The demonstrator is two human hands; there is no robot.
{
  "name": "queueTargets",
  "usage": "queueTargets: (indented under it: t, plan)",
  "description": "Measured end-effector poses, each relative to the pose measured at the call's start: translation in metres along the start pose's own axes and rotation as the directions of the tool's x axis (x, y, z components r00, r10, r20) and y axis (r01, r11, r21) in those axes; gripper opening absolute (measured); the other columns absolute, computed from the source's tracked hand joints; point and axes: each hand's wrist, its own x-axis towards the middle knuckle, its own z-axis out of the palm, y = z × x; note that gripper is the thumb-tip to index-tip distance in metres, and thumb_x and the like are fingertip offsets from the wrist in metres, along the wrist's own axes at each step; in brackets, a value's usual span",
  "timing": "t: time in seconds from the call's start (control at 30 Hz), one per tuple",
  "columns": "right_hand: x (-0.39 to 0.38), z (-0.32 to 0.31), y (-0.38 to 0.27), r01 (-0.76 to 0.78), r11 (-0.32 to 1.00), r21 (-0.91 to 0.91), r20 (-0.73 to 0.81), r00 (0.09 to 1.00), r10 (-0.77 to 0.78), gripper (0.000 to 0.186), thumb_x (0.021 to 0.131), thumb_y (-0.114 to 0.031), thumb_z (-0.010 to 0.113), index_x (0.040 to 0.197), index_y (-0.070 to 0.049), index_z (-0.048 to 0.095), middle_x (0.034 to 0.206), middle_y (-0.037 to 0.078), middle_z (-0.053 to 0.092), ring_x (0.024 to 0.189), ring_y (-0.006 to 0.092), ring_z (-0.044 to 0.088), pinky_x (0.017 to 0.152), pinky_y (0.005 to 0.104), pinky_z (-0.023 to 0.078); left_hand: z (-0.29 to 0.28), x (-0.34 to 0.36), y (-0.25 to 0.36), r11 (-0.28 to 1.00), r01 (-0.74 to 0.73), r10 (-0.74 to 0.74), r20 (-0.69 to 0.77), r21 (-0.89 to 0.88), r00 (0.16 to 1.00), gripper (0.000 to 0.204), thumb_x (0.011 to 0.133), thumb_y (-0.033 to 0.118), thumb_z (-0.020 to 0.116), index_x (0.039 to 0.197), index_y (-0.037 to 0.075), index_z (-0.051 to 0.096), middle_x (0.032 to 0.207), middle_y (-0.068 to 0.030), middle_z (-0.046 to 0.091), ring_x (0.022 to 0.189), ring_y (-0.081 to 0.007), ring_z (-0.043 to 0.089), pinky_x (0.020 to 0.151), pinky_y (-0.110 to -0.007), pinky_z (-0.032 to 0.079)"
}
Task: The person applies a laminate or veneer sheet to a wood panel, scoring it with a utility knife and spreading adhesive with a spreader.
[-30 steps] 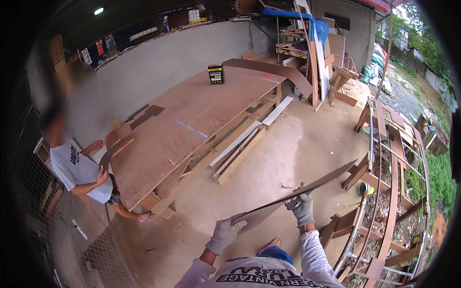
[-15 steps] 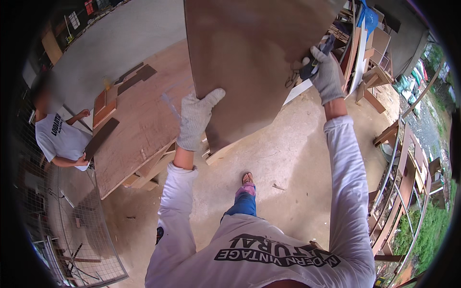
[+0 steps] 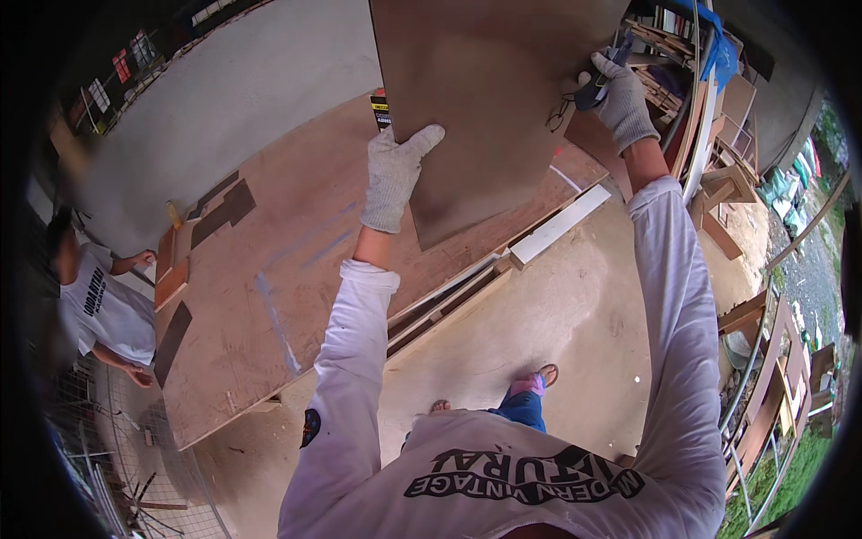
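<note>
A brown flat board (image 3: 489, 126) hangs tilted in front of me, its top cut off by the picture's edge. My left hand (image 3: 395, 175), in a white knit glove, grips its left edge with the thumb across the face and the fingers hidden behind. At the board's right edge my right hand (image 3: 626, 101), gloved too, is closed round a dark handheld tool (image 3: 593, 92) whose exact kind I cannot make out. A thin dark wire loop (image 3: 561, 112) shows beside the tool, against the board. Behind and below the board lies a large plywood-topped worktable (image 3: 242, 332).
Small dark board pieces (image 3: 224, 211) lie on the table's far left. A white strip (image 3: 561, 226) sits along its near edge. At the left a co-worker (image 3: 108, 296) stands by the table. Wood offcuts (image 3: 723, 211) and a metal-framed rack (image 3: 772, 377) are at the right.
I have stepped closer to the worktable, and the board is now over its edge. Both hands keep their holds. The co-worker's lower hand has moved off the dark piece at the table's edge.
</note>
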Motion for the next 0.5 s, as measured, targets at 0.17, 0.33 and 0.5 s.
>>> queueTargets:
  t: [0.17,0.33,0.5]
  plan:
    - [0.121,-0.082,0.037,-0.022,1.0,0.021,0.086,0.996,0.02,0.019,0.094,-0.004,0.072,0.108,-0.01,0.061,0.104,0.004,0.064,0.088,0.0205,0.066,0.071,0.0371,0.062,0.082,0.075,-0.08,0.994,-0.019,0.016,-0.028,-0.107,0.999,0.029,0.09,0.006,0.082,0.117,-0.001,0.075,0.104,-0.0036,0.076,0.089,-0.0102,0.068,0.082,-0.027,0.056]
    - [0.218,-0.141,0.061,-0.125,0.991,0.052,0.091,0.989,0.12,0.02,0.093,-0.004,0.073,0.108,-0.009,0.06,0.103,0.004,0.06,0.083,0.0195,0.064,0.072,0.0379,0.062,0.138,0.137,-0.152,0.99,-0.054,0.077,-0.181,0.129,0.98,0.027,0.09,0.005,0.081,0.116,0.0,0.076,0.106,-0.0028,0.076,0.091,-0.0104,0.068,0.085,-0.028,0.056]
    - [0.282,-0.181,0.112,-0.296,0.954,0.051,0.11,0.951,0.289,0.036,0.091,-0.005,0.075,0.125,-0.006,0.061,0.112,0.006,0.059,0.097,0.0203,0.063,0.074,0.0395,0.062,0.16,0.168,-0.222,0.986,0.01,0.032,-0.254,0.164,0.967,0.026,0.09,0.005,0.081,0.115,0.0,0.076,0.107,-0.0015,0.075,0.092,-0.0106,0.068,0.087,-0.027,0.055]
